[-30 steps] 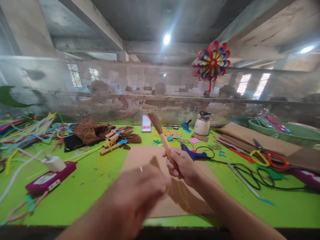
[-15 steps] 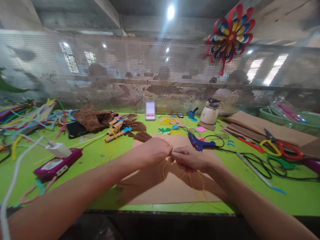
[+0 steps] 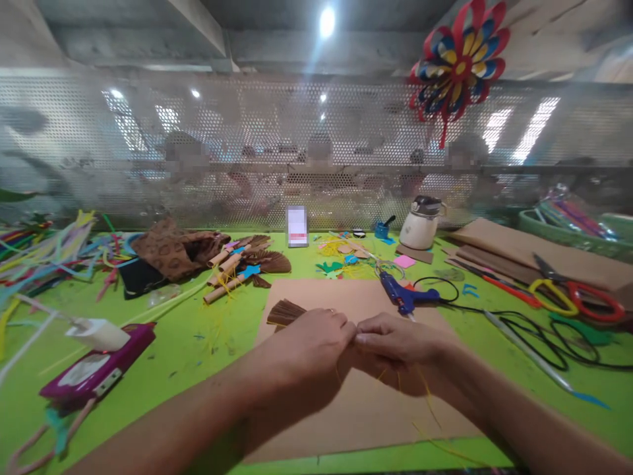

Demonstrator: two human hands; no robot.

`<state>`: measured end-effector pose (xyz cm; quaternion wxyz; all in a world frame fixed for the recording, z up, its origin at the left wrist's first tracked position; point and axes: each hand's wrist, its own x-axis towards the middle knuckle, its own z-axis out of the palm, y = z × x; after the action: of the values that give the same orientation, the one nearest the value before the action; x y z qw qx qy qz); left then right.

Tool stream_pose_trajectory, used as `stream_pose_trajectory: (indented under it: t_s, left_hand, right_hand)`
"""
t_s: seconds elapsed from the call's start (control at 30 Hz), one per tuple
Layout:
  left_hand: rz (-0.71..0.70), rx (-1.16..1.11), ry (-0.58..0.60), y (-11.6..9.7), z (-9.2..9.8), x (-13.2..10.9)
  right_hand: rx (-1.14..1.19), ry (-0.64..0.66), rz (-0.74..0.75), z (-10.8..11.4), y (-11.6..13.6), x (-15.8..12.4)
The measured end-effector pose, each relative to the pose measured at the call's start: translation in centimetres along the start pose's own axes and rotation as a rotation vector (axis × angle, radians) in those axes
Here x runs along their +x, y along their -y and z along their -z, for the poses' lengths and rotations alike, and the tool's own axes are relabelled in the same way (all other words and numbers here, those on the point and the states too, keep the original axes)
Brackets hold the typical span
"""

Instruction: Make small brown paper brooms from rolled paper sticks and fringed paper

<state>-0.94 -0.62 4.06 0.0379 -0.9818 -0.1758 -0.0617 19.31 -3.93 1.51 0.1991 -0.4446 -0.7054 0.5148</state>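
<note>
Fingers curled, my left hand (image 3: 316, 340) grips a folded piece of brown pleated paper (image 3: 285, 313), whose fanned end sticks out on the left. Close against it, my right hand (image 3: 398, 340) is closed with thumb and forefinger pinched, and yellow string (image 3: 429, 396) trails below it. The fingertips of both hands nearly meet, and they hide the spot where string and paper may join. Beneath both hands lies a brown cardboard sheet (image 3: 376, 422).
A blue glue gun (image 3: 403, 295) lies just beyond my right hand, its black cord running right. Scissors (image 3: 573, 297) and a pen-like tool (image 3: 527, 349) are at right. Paper rolls (image 3: 230, 269) with pleated pieces lie back left; a purple power strip (image 3: 101, 369) is nearer left.
The camera view has shifted, so the table things appear lower. Both hands, still close together, have drawn the pleated paper back over the cardboard sheet. The grips look the same.
</note>
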Motion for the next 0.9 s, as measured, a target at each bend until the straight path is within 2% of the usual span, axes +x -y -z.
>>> stream_pose_trajectory:
  t_s: [0.2,0.3,0.6,0.77,0.9]
  left_hand:
    - [-0.004,-0.009,0.03,-0.2,0.5,0.7]
    - [0.045,0.004,0.022,0.0,0.7,0.7]
    - [0.19,-0.019,-0.084,1.0,-0.1,-0.2]
    - [0.244,-0.131,-0.191,1.2,-0.6,-0.3]
    - [0.297,-0.152,-0.189,1.0,-0.5,-0.1]
  right_hand:
    - [-0.016,-0.022,0.009,0.5,-0.6,0.2]
    - [-0.051,-0.059,0.0,0.7,-0.6,0.2]
    - [-0.262,-0.254,-0.096,2.5,0.1,-0.1]
    - [-0.348,-0.289,-0.163,3.1,1.2,-1.5]
    - [-0.434,-0.344,-0.174,3.5,1.5,-3.8]
